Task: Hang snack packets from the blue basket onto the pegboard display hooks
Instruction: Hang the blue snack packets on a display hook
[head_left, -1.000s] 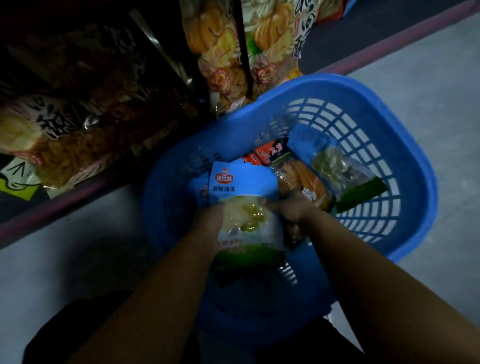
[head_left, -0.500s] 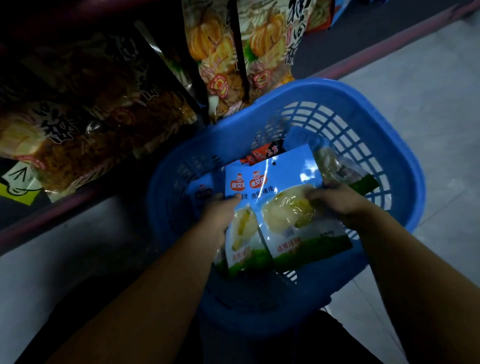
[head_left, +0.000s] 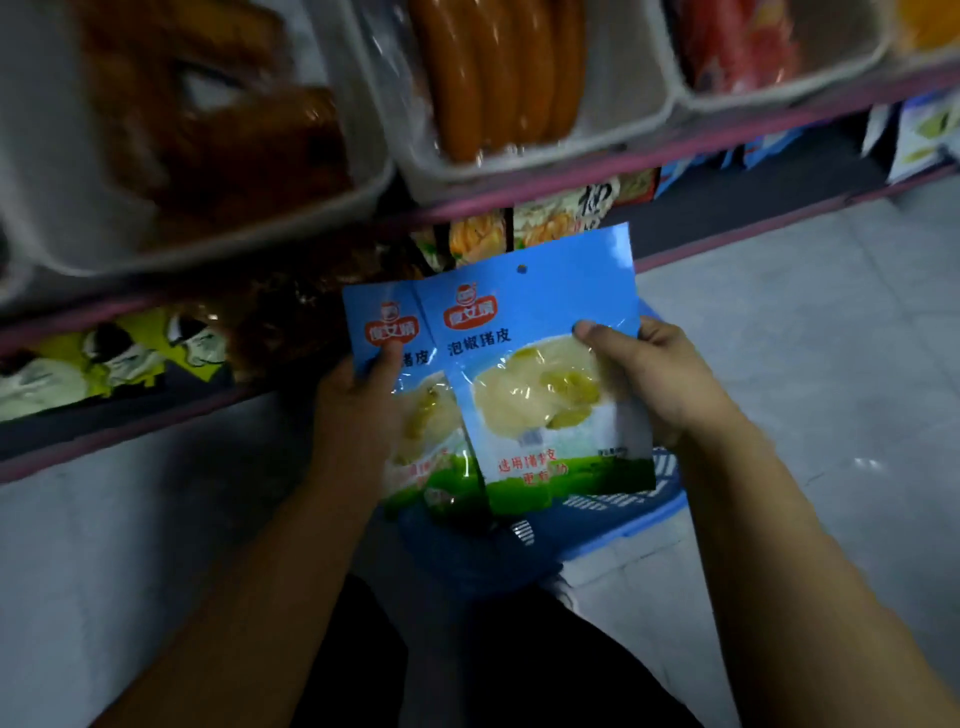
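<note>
Two snack packets are held up in front of the shelving, above the blue basket (head_left: 618, 525). Only the near rim and a patch of slotted wall of the basket show, below and behind the packets; its contents cannot be seen.

The left hand (head_left: 358, 410) is closed on the left packet (head_left: 384, 332), thumb pressed on the printed front near the red logo, fingers hidden behind. The right hand (head_left: 660, 384) is closed on the right packet (head_left: 540, 374), thumb on the front at its right edge, fingers wrapped behind. The right packet overlaps the left one and covers its right side. Both packets are alike: blue top, red logo, a clear window showing pale yellow contents, a green band at the bottom. The right packet has a small round hang hole (head_left: 522, 268) near its top edge, unhooked. Both stand roughly upright, tilted slightly.

Behind them, a shelf edge (head_left: 545, 195) in pink runs across the view. White tubs (head_left: 519, 161) above it hold orange sausages (head_left: 493, 78), blurred. Further packaged goods sit on the lower shelf (head_left: 114, 353). The floor (head_left: 805, 364) is pale grey. No pegboard hooks can be made out.
</note>
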